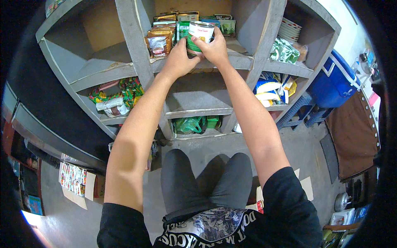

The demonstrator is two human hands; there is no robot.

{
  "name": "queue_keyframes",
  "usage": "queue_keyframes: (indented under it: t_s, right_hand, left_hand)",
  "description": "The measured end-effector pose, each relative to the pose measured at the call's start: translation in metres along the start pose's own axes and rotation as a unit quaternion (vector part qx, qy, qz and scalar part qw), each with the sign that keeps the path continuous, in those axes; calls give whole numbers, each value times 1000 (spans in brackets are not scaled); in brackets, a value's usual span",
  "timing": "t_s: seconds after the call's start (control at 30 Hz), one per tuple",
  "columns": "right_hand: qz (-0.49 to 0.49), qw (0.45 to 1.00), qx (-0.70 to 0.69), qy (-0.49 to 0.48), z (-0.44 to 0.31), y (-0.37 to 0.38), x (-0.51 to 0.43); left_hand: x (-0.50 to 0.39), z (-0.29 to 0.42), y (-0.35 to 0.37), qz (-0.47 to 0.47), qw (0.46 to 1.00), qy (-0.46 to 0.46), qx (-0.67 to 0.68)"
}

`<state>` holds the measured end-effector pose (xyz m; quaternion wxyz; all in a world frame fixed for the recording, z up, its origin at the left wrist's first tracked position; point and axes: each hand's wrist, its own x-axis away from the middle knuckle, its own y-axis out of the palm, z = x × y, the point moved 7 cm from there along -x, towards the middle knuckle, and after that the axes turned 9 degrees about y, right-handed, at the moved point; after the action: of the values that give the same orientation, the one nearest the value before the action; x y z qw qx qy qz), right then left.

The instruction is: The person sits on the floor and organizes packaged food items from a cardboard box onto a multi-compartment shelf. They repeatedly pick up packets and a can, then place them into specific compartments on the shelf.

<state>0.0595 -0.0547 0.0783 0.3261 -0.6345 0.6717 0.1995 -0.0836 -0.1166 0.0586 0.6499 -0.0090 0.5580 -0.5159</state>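
Both hands reach forward to a grey wooden shelf unit (259,40) and hold one tin can (201,31) with a white and green label, slightly tilted. My right hand (215,48) wraps its right side, the thumb across the front. My left hand (181,60) touches its lower left side, with fingers partly hidden behind it. Behind and left of the can stand several rows of sachets: brown coffee sachets (159,42) at the front left, green sachets (183,30) beside them, and more green packets (228,27) to the right.
Stacked plates (290,29) and a green-white packet (283,51) fill the right compartment. Lower down are colourful packets (130,90), blue-white bags (271,86) and a green plastic bag (190,124). A blue cooler box (333,80) rests on stools (294,111). An open carton (74,179) of sachets sits at left.
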Motion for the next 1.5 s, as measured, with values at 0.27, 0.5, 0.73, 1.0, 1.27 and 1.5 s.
queue_keyframes:
  t_s: [0.27,0.5,0.73,1.0,1.27,1.5]
  right_hand:
    - [-20,997,-69,-13,-2,-1,5]
    - [-45,996,-69,-26,-3,1,5]
    - [-59,997,-40,-29,-11,-1,12]
    - [-64,993,-61,-75,-34,-10,55]
    - [-138,989,-16,44,44,18,154]
    - [-97,961,115,234,138,101,210]
  left_hand:
    - [-3,6,-7,-72,995,20,64]
    - [-3,9,-6,-49,996,7,81]
    - [2,9,-6,-7,997,8,76]
    - [31,30,-8,111,983,45,139]
    - [156,-19,48,60,983,-104,140]
    - [247,-108,100,28,961,-253,112]
